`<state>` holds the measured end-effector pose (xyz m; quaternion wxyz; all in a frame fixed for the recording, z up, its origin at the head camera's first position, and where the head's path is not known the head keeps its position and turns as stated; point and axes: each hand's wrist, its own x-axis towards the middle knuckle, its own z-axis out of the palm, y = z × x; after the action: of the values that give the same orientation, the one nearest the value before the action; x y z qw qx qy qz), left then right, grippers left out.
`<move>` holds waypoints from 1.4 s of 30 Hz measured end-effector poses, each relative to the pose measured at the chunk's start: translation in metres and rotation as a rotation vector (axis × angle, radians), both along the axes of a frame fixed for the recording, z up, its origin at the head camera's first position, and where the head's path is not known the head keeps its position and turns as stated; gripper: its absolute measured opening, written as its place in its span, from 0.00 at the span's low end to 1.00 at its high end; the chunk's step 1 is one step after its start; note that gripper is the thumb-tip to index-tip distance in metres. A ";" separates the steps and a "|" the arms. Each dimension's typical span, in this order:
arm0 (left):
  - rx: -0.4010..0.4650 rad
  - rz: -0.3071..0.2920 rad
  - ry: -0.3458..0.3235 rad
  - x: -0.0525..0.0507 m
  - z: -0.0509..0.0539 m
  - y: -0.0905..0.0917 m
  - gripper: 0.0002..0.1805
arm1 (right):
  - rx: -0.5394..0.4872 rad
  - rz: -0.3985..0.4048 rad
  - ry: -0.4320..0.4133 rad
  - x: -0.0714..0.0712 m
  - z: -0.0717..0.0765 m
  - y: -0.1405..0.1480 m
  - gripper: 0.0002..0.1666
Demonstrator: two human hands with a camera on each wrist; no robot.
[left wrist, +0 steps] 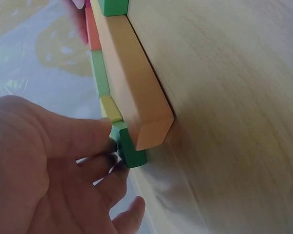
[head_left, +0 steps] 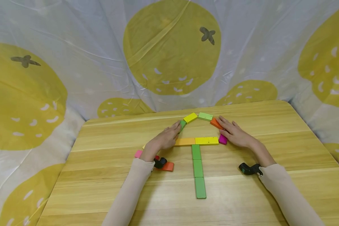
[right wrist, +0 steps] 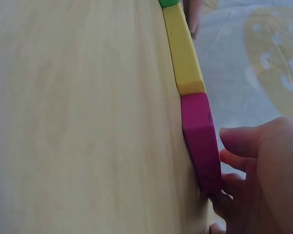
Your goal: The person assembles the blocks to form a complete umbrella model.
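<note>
My left hand (head_left: 166, 137) touches the outer side of a green block (head_left: 182, 125) at the left of an arc of blocks. In the left wrist view, thumb and fingertips meet that dark green block (left wrist: 130, 148). My right hand (head_left: 236, 134) lies at the arc's right end, its fingers against an orange-red block (head_left: 216, 123) and its thumb beside a magenta block (head_left: 223, 139). A yellow block (head_left: 190, 118) and a light green block (head_left: 205, 116) form the arc's top. Below runs a row of an orange block (head_left: 185, 142) and a yellow block (head_left: 207, 141).
A column of green blocks (head_left: 198, 168) extends from the row toward me. Near my left wrist lie a red-orange block (head_left: 167, 166) and a pink block (head_left: 138, 153), partly covered by the arm. A patterned cloth (head_left: 101, 62) hangs behind the wooden table (head_left: 101, 188).
</note>
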<state>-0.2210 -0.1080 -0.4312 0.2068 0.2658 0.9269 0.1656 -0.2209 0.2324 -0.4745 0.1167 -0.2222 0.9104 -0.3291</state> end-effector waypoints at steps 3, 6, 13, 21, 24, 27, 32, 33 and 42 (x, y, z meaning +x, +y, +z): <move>0.022 0.023 -0.024 0.002 0.001 -0.005 0.35 | -0.006 -0.009 -0.018 0.001 0.000 0.000 0.38; 0.050 0.040 -0.022 0.005 0.003 -0.015 0.40 | -0.022 -0.018 -0.044 0.002 0.000 0.002 0.39; 0.107 0.036 0.169 0.019 0.009 -0.036 0.37 | -0.090 -0.010 -0.073 0.009 0.001 0.010 0.40; 0.189 0.048 0.256 0.029 -0.001 -0.039 0.28 | -0.117 0.012 -0.074 0.015 -0.004 0.013 0.40; 0.203 0.051 0.263 0.030 -0.005 -0.037 0.25 | -0.101 0.011 -0.066 0.016 -0.005 0.013 0.39; 0.208 0.048 0.282 0.031 -0.008 -0.035 0.22 | -0.089 0.013 -0.054 0.016 -0.007 0.014 0.38; 0.208 0.043 0.302 0.032 -0.009 -0.031 0.20 | -0.080 0.028 -0.033 0.016 -0.009 0.014 0.37; 0.208 0.042 0.304 0.032 -0.010 -0.031 0.20 | -0.080 0.030 -0.030 0.016 -0.010 0.014 0.37; 0.212 0.066 0.300 0.032 -0.013 -0.029 0.19 | -0.089 0.036 -0.027 0.016 -0.010 0.014 0.37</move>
<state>-0.1893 -0.1369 -0.4439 0.0314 0.2773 0.9329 0.2277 -0.2050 0.2464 -0.4843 0.1249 -0.2388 0.8890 -0.3701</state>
